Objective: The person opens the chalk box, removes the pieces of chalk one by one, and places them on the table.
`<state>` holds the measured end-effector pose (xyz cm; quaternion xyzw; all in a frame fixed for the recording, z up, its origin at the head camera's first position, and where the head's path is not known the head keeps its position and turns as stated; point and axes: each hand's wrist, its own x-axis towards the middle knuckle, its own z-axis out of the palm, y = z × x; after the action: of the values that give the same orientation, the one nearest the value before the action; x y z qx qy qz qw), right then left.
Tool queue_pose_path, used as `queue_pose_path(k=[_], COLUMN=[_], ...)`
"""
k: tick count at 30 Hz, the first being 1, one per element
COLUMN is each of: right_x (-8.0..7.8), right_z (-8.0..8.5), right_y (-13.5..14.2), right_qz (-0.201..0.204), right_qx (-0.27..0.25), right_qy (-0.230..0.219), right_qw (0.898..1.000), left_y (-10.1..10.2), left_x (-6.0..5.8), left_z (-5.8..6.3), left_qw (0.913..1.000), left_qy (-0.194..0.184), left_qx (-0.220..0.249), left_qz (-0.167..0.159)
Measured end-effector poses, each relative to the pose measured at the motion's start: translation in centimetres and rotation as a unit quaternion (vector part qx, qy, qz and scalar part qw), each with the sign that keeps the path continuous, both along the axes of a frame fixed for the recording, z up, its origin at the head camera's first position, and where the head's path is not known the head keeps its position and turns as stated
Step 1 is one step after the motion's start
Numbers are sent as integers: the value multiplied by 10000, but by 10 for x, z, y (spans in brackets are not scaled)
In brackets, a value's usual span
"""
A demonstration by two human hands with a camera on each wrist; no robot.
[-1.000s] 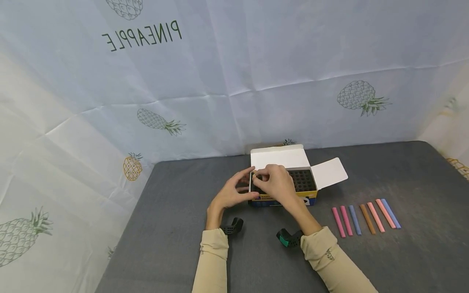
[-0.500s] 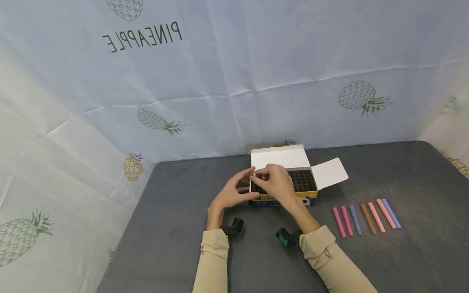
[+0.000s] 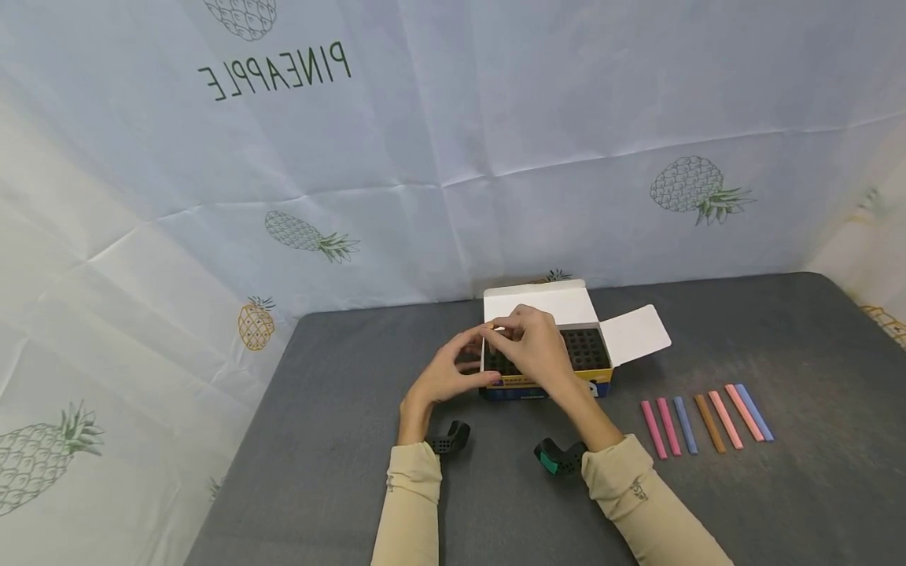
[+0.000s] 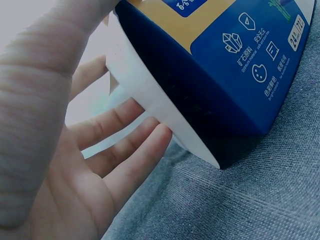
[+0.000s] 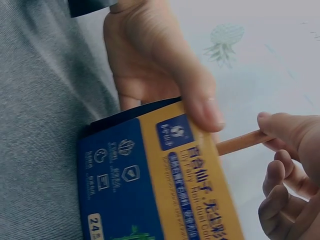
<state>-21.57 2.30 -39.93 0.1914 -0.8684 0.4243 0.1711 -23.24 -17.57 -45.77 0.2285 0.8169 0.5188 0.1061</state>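
Note:
A blue and yellow chalk box (image 3: pixel 545 391) stands open on the grey table, with a black insert full of round holes (image 3: pixel 586 348) inside. My left hand (image 3: pixel 447 376) holds its left end, thumb at the front; in the left wrist view the fingers (image 4: pixel 135 160) touch a white end flap (image 4: pixel 150 95). Above the box's left part, my right hand (image 3: pixel 539 350) pinches the top of an orange-brown chalk stick (image 5: pixel 242 142) between thumb and finger. The right wrist view shows the stick jutting from the box's open top, its lower end hidden behind the front wall.
Right of the box lie several chalk sticks in a row: pink (image 3: pixel 654 430), blue (image 3: pixel 685 425), brown (image 3: pixel 710 424) and salmon (image 3: pixel 727 420). The white lid (image 3: pixel 541 302) leans back, and a side flap (image 3: pixel 635 334) sticks out right. A pineapple-print curtain (image 3: pixel 453 157) hangs behind.
My right hand has risen slightly, and the pinched chalk stick has come up with it. My left hand and the box have stayed where they were.

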Motion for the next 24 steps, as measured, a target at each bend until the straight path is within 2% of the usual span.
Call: queue_pose_path(k=[8, 15, 24], right_x=[3, 10, 18], right_z=[5, 12, 17], right_y=[3, 11, 23], right_qz=[-36, 135, 178], right_qx=[-17, -186, -136], right_qy=[23, 49, 135], right_qw=[10000, 9997, 9997], left_y=[0, 0, 0], left_x=[-1, 0, -2], left_z=[0, 0, -2], left_qw=[10000, 10000, 9999], left_qy=[9, -6, 23], left_qx=[36, 2, 87], left_qz=[-2, -5, -92])
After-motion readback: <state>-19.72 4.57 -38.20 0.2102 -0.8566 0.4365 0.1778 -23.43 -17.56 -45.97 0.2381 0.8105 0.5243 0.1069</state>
